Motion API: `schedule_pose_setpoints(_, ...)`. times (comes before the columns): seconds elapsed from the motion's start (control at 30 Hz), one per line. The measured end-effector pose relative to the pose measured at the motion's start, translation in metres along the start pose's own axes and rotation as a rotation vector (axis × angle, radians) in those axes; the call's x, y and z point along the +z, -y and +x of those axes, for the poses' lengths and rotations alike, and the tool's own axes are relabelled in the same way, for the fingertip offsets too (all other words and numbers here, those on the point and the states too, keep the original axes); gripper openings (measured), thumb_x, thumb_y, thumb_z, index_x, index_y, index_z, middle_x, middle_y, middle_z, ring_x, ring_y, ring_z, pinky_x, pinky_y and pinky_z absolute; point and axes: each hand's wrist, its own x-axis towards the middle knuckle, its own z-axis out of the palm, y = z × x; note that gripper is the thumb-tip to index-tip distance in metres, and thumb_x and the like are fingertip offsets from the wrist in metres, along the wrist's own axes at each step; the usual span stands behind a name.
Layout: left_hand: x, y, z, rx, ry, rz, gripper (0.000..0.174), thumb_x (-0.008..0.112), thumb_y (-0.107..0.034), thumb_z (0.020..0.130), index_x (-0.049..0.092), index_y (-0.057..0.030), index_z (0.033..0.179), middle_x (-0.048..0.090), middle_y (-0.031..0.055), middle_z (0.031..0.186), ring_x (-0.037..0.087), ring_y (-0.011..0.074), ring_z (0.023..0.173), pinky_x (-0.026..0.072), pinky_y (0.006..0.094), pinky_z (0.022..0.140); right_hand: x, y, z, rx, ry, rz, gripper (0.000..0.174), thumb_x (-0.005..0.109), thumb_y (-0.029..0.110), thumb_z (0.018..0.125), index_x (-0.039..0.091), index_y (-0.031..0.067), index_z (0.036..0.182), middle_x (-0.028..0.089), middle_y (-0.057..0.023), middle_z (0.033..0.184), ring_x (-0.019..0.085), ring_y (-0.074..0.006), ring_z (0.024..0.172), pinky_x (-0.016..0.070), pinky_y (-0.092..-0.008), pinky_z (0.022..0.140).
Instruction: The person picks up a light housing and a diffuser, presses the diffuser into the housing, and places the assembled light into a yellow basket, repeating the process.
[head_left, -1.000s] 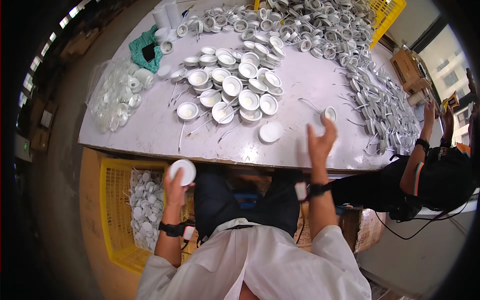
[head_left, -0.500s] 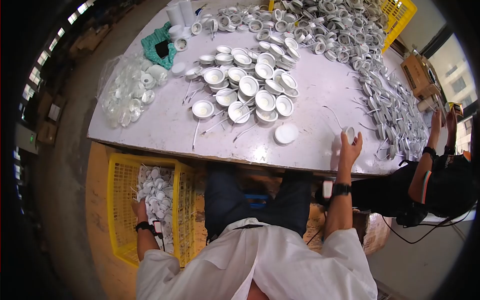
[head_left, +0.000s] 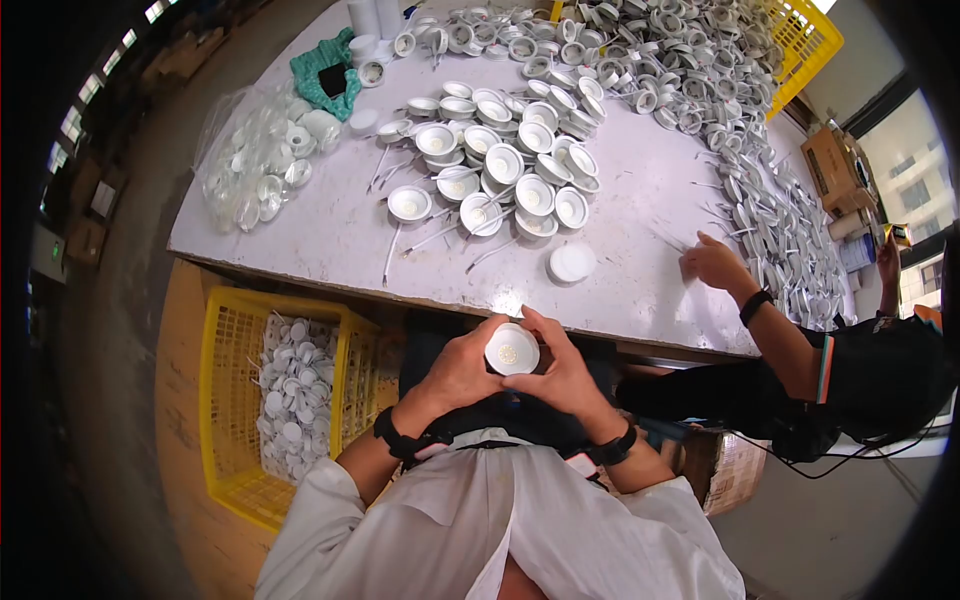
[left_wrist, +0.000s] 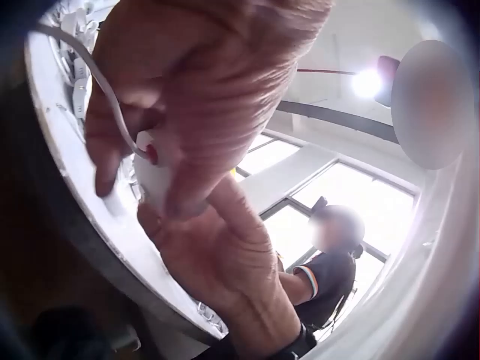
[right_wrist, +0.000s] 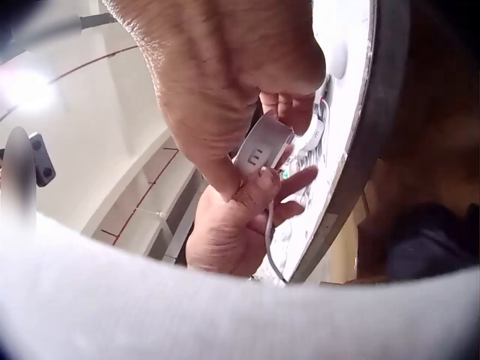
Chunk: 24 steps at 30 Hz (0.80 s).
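Note:
A round white lamp housing (head_left: 512, 349), its bowl facing up with a dotted disc inside, is held between both hands just in front of the table edge. My left hand (head_left: 458, 372) grips its left side and my right hand (head_left: 560, 371) its right side, fingers and thumbs curled round the rim. In the right wrist view the housing's grey side (right_wrist: 264, 146) shows a printed mark, and a cable hangs below. The left wrist view shows the white cable (left_wrist: 105, 82) running to the housing. A white disc (head_left: 572, 262) lies on the table beyond the hands.
Many bowl-shaped housings (head_left: 504, 163) cover the table's middle, with grey ones (head_left: 690, 60) heaped behind and right. Clear bags (head_left: 250, 170) lie at left. A yellow basket (head_left: 345, 390) of white parts stands below left. Another person's hand (head_left: 715, 262) reaches over the table at right.
My left hand has come up from the basket and my right hand has moved left from the table with a housing; both now meet on it. The other person's hand has reached in over the table.

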Motion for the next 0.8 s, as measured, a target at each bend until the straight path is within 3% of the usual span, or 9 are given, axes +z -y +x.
schedule_pose_setpoints(0.03, -0.001, 0.001, 0.0, -0.035, 0.013, -0.104, 0.082, 0.08, -0.011, 0.057, 0.037, -0.0021, 0.127, 0.057, 0.0187, 0.113, 0.058, 0.0301, 0.102, 0.0472, 0.0344, 0.085, -0.008, -0.005, 0.002, 0.115, 0.018, 0.177, 0.075, 0.078, 0.012, 0.064, 0.04, 0.0033, 0.129, 0.048, -0.0119, 0.113, 0.051, -0.0208, 0.101, 0.0438, -0.0301, 0.083)
schedule_pose_setpoints(0.17, 0.004, 0.024, -0.015, -0.05, -0.126, -0.106, 0.081, 0.082, -0.01, 0.056, 0.04, -0.0036, 0.125, 0.058, 0.0157, 0.111, 0.059, 0.0255, 0.102, 0.0469, 0.0324, 0.086, -0.064, -0.039, 0.051, 0.161, -0.684, -0.332, 0.053, 0.074, 0.017, 0.069, 0.052, -0.0017, 0.114, 0.055, -0.0123, 0.098, 0.056, -0.0177, 0.079, 0.0463, -0.0277, 0.068)
schedule_pose_setpoints(0.2, 0.005, 0.029, -0.017, -0.088, -0.112, -0.121, 0.081, 0.082, -0.009, 0.055, 0.041, -0.0037, 0.124, 0.058, 0.0143, 0.111, 0.058, 0.0236, 0.102, 0.0463, 0.0314, 0.086, -0.076, -0.051, 0.06, 0.159, -0.683, -0.331, 0.053, 0.074, 0.017, 0.069, 0.052, -0.0017, 0.114, 0.055, -0.0123, 0.098, 0.056, -0.0177, 0.079, 0.0463, -0.0277, 0.068)
schedule_pose_setpoints(0.27, 0.004, 0.029, -0.018, -0.126, -0.102, -0.132, 0.081, 0.083, -0.008, 0.054, 0.042, -0.0038, 0.123, 0.059, 0.0128, 0.111, 0.058, 0.0216, 0.102, 0.0457, 0.0304, 0.087, -0.091, -0.067, 0.074, 0.187, -0.587, -0.603, 0.039, 0.072, 0.019, 0.071, 0.059, -0.003, 0.101, 0.058, -0.0099, 0.082, 0.055, -0.0157, 0.07, 0.0456, -0.0271, 0.063)
schedule_pose_setpoints(0.4, 0.004, 0.024, -0.021, -0.108, -0.148, -0.127, 0.076, 0.083, -0.008, 0.054, 0.044, -0.0041, 0.12, 0.058, 0.0109, 0.11, 0.057, 0.0179, 0.101, 0.0452, 0.0303, 0.087, -0.096, -0.087, 0.084, 0.266, -0.613, -0.469, 0.028, 0.07, 0.02, 0.074, 0.061, -0.0033, 0.088, 0.057, -0.0055, 0.071, 0.054, -0.0147, 0.063, 0.0449, -0.0265, 0.057)
schedule_pose_setpoints(0.5, 0.007, 0.024, -0.023, -0.115, -0.143, -0.179, 0.074, 0.083, -0.008, 0.054, 0.045, -0.0038, 0.118, 0.057, 0.0102, 0.11, 0.056, 0.0168, 0.101, 0.0447, 0.03, 0.087, -0.095, -0.089, 0.077, 0.292, -0.666, -0.2, 0.023, 0.066, 0.019, 0.078, 0.059, -0.0008, 0.087, 0.058, -0.0031, 0.07, 0.053, -0.0123, 0.057, 0.0445, -0.0242, 0.053)
schedule_pose_setpoints(0.57, 0.008, 0.025, -0.021, -0.11, -0.133, -0.215, 0.074, 0.083, -0.008, 0.054, 0.045, -0.0036, 0.117, 0.057, 0.0098, 0.11, 0.055, 0.0164, 0.101, 0.0443, 0.0298, 0.087, -0.089, -0.062, 0.066, 0.346, -0.668, 0.421, 0.016, 0.061, 0.017, 0.084, 0.057, 0.0015, 0.089, 0.059, -0.0024, 0.071, 0.054, -0.0095, 0.056, 0.0453, -0.0206, 0.052)
schedule_pose_setpoints(0.77, 0.008, 0.02, -0.006, -0.014, -0.096, -0.255, 0.081, 0.081, -0.002, 0.056, 0.04, -0.001, 0.125, 0.053, 0.0092, 0.114, 0.051, 0.0158, 0.106, 0.0426, 0.0305, 0.09, -0.056, 0.001, 0.038, 0.298, -0.418, 0.721, 0.011, 0.052, 0.01, 0.088, 0.056, 0.0011, 0.095, 0.059, -0.0037, 0.072, 0.056, -0.009, 0.057, 0.0488, -0.0193, 0.053)
schedule_pose_setpoints(0.8, 0.01, 0.018, -0.003, -0.076, -0.067, -0.492, 0.08, 0.079, 0.001, 0.057, 0.038, 0.0001, 0.126, 0.052, 0.0093, 0.116, 0.051, 0.016, 0.107, 0.0422, 0.0305, 0.091, -0.05, 0.005, 0.035, 0.29, -0.364, 0.751, 0.015, 0.05, 0.008, 0.089, 0.056, -0.001, 0.099, 0.06, -0.0053, 0.073, 0.057, -0.0101, 0.059, 0.0505, -0.02, 0.054)
